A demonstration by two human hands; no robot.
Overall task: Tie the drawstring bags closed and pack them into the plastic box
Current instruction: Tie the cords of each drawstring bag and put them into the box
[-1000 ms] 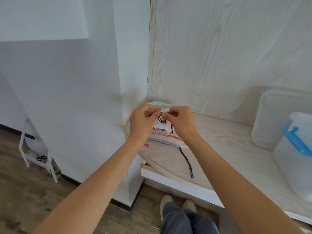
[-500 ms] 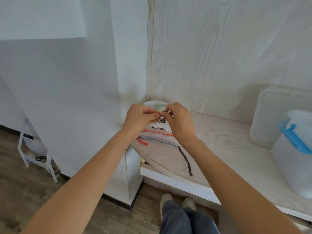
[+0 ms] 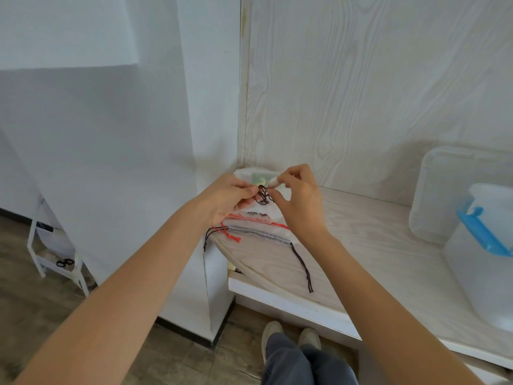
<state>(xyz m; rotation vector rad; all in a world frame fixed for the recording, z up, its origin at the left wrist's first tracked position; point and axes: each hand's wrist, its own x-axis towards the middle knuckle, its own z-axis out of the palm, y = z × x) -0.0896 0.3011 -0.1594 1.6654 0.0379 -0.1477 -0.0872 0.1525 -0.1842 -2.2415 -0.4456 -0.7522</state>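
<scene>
— What are the hands doing over there in the corner?

— Both are together above the top drawstring bag (image 3: 273, 209). The left hand (image 3: 227, 200) and the right hand (image 3: 298, 201) each pinch the dark cord (image 3: 263, 195) between fingertips, and the cord loops between them. The right hand also nips a bit of white fabric at the bag's mouth.

— Which way does that bag lie?

— Flat, on a small pile of bags. Its gathered mouth points toward the corner where the white wall (image 3: 111, 134) meets the wood-grain panel (image 3: 374, 93). Its long axis runs from that corner out toward the person.

— And under it?

— A bag with a red cord (image 3: 231, 234) showing on its left, then a grey-hemmed bag (image 3: 258, 234) whose dark cord (image 3: 302, 266) trails across the shelf (image 3: 361, 245) toward the front edge. Another dark end hangs off the shelf's left edge.

— What's the shelf like?

— Pale wood grain, white front lip, wood-look floor (image 3: 41, 315) below. A white rack (image 3: 55, 259) stands on the floor, well left of the pile.

— Any containers?

— Well right of the pile, a translucent plastic box (image 3: 477, 276) with a blue latch (image 3: 483, 234). I cannot tell what is inside. Its lid (image 3: 444, 195) leans against the panel just behind it.
</scene>
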